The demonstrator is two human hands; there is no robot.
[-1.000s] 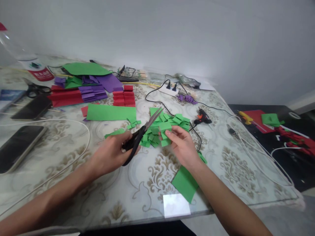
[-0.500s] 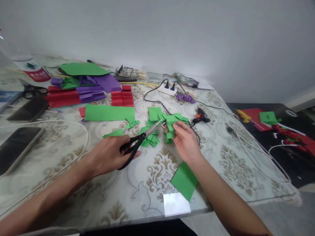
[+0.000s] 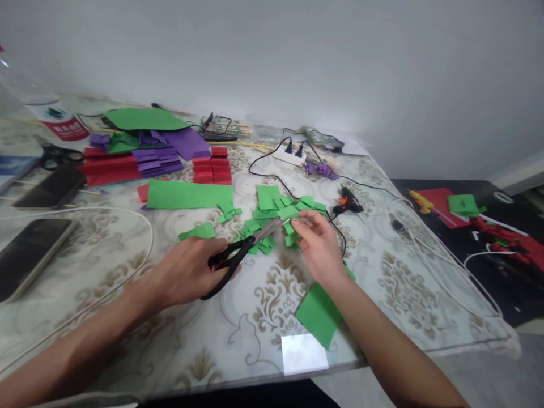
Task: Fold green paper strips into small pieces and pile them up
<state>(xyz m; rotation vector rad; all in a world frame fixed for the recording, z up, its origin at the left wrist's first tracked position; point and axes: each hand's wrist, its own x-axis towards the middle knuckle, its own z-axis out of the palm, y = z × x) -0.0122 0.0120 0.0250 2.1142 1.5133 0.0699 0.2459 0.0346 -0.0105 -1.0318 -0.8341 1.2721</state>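
My left hand (image 3: 193, 271) is wrapped round the black handles of a pair of scissors (image 3: 229, 262). The blades are closed together, with their tips by the fingertips of my right hand (image 3: 317, 241). Those fingers are closed in a pinch on a small piece of green paper (image 3: 290, 212), partly hidden by the fingers and the blade tips. Beneath and behind lies a heap of small green paper cuttings (image 3: 264, 245). A larger green paper sheet (image 3: 318, 314) lies partly under my right forearm.
A black glue gun (image 3: 348, 201) lies right of the cuttings. Behind stands a white power strip (image 3: 289, 154) with trailing cords. A green paper strip (image 3: 191, 194), folded red paper (image 3: 211, 166), folded purple paper (image 3: 157, 161), a phone (image 3: 32, 252) and a bottle (image 3: 59, 119) are leftward.
The scissor blades have closed from slightly parted. The green piece at my right fingers has shifted and lowered a little, and a green scrap now shows beside my right wrist.
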